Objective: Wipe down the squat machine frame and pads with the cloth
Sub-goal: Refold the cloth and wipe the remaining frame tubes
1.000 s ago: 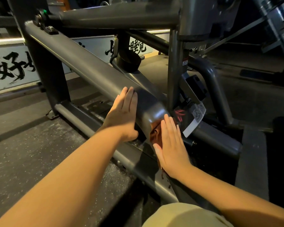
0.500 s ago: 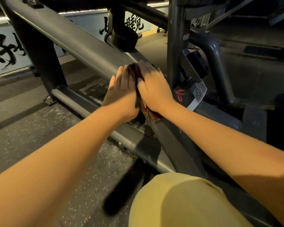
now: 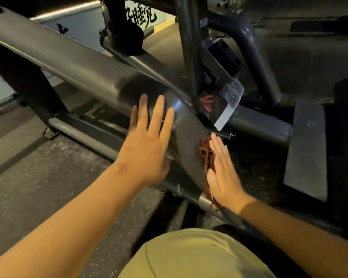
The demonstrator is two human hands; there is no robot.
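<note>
A thick grey frame beam of the squat machine slopes down from upper left to lower centre. My left hand lies flat on the beam's near side, fingers straight and spread. My right hand presses a brown cloth against the beam's lower right side with straight fingers. Most of the cloth is hidden under the palm; a frayed end hangs below the hand.
A grey upright post rises behind the beam, with a black and white label plate beside it. A low floor rail runs under my left arm. A grey step plate lies at right. My knee in yellow cloth is at bottom.
My right hand has slid the cloth down from the top of the beam to its lower right side. My left hand has stayed flat on the beam, and the view has come closer.
</note>
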